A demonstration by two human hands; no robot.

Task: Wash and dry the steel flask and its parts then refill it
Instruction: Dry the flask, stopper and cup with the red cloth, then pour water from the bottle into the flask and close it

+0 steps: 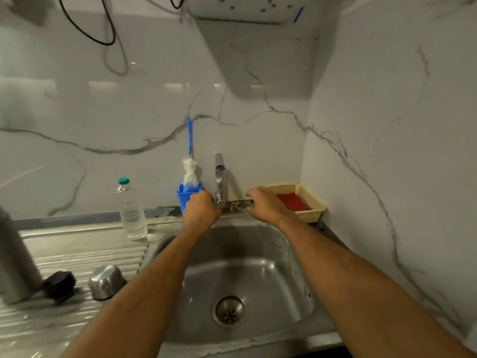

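Observation:
The steel flask body stands on the draining board at the far left, partly cut off by the frame edge. Its black lid and steel cup, mouth down, lie beside it. Both my arms reach over the sink to the tap. My left hand is curled round the tap's base on its left side. My right hand rests on the back ledge just right of the tap, fingers loosely bent, holding nothing that I can see. No water runs.
A clear water bottle with a teal cap stands on the board's back edge. A blue holder with a long bottle brush sits left of the tap. A yellow basket holding something red fills the right corner. A white rack hangs overhead.

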